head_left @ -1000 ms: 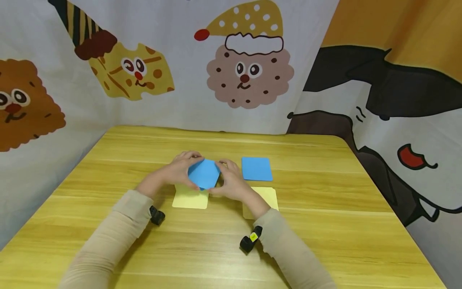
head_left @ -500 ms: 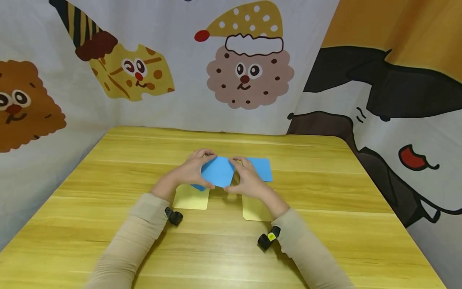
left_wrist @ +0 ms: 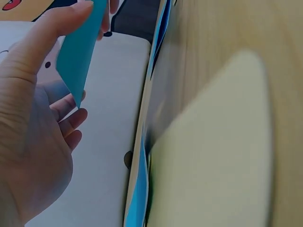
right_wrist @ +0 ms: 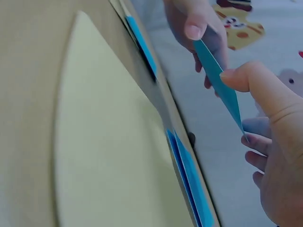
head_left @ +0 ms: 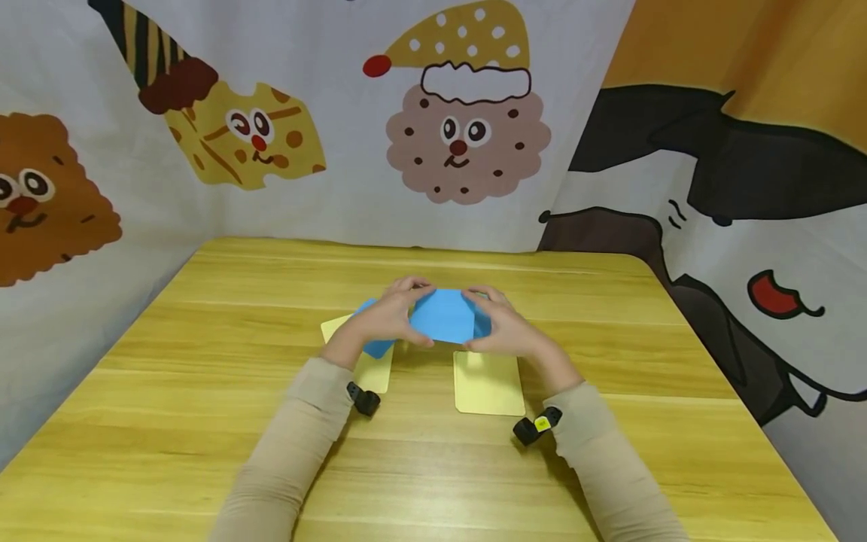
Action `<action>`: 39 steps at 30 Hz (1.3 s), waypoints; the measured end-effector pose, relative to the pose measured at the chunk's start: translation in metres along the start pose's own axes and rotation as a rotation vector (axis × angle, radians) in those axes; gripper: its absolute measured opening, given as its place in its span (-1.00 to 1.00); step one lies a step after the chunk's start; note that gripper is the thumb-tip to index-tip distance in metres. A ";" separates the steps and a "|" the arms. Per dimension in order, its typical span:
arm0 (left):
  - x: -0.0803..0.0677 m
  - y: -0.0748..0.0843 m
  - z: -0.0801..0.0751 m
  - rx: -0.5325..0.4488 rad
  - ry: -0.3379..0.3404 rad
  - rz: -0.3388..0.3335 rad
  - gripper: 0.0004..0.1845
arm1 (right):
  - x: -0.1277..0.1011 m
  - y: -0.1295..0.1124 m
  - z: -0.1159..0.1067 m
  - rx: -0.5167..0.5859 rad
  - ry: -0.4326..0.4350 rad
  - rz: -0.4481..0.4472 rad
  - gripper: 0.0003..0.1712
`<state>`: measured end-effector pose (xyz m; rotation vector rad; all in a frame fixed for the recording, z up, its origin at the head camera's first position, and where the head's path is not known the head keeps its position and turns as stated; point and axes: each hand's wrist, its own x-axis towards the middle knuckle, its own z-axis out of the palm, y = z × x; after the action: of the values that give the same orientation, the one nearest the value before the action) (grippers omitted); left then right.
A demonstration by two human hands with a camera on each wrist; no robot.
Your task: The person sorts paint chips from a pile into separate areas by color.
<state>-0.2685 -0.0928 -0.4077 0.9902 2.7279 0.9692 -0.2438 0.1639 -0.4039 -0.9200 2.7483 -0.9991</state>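
In the head view a blue card [head_left: 443, 316] hangs above the table between both hands. My left hand [head_left: 386, 320] holds its left side, thumb at the near edge and a finger at the far one. On the right side my right hand [head_left: 508, 327] grips it the same way. The left wrist view has the card [left_wrist: 81, 52] nearly edge-on beside the left thumb. A second blue card [head_left: 379, 348] lies on a yellow card [head_left: 372, 374] at the left, partly covered by the left hand. Behind the right hand another blue card [head_left: 482, 324] is mostly hidden.
A further yellow card [head_left: 489, 384] lies flat on the wooden table [head_left: 433, 482], in front of the right hand. Behind the table hangs a cloth [head_left: 352, 203] printed with cartoon figures. Each wrist carries a small black camera.
Both hands have carried the blue card to the right, from over the left yellow card to in front of the right blue card. The blue card left behind on the yellow one has come into view.
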 end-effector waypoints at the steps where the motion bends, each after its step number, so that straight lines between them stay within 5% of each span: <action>1: 0.003 0.001 0.001 -0.011 0.001 0.001 0.10 | -0.001 0.003 -0.003 0.009 -0.005 0.006 0.09; 21: 0.049 0.013 0.041 -0.078 -0.006 -0.085 0.13 | -0.016 0.052 -0.031 0.151 -0.083 0.038 0.07; 24: 0.052 0.014 0.045 -0.104 0.000 -0.098 0.10 | -0.016 0.058 -0.033 0.175 -0.092 0.051 0.06; 31: 0.057 0.011 0.056 -0.162 0.012 -0.122 0.09 | -0.023 0.026 -0.046 0.226 -0.117 0.070 -0.03; 39: 0.059 0.008 0.063 -0.130 0.001 -0.145 0.11 | -0.015 0.066 -0.030 0.222 -0.123 0.084 0.01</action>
<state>-0.2932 -0.0192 -0.4456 0.7591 2.6534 1.1038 -0.2730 0.2291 -0.4219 -0.7960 2.4916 -1.1617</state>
